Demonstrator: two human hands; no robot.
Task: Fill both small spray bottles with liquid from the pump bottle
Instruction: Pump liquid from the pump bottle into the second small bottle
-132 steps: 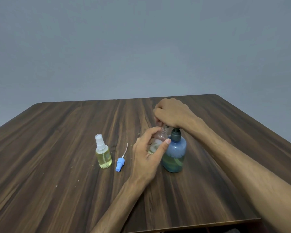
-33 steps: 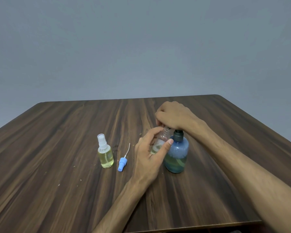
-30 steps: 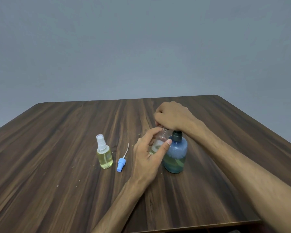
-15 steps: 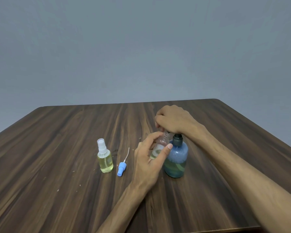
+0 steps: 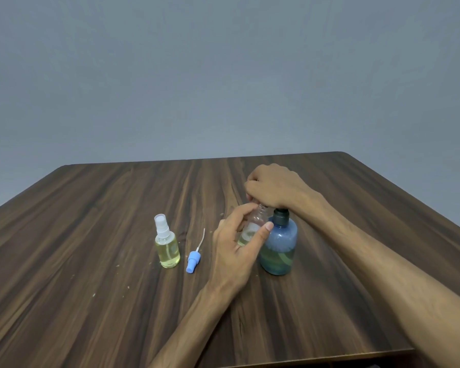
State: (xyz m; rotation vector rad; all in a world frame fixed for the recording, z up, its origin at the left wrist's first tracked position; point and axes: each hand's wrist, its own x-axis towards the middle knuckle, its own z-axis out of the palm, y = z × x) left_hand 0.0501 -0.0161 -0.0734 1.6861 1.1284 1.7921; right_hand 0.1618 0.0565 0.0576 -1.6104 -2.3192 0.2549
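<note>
there is one view only, a wide-angle camera worn on the person's head. it is looking forward and down across a wooden table (image 5: 91,235) from the near edge, which is crossing the lower right of the frame. the far edge is running across the middle, and a plain grey wall (image 5: 223,75) is filling the whole upper half. both forearms are entering from the bottom, so the camera is sitting close, above and behind them. the bottles are standing just below centre.
</note>
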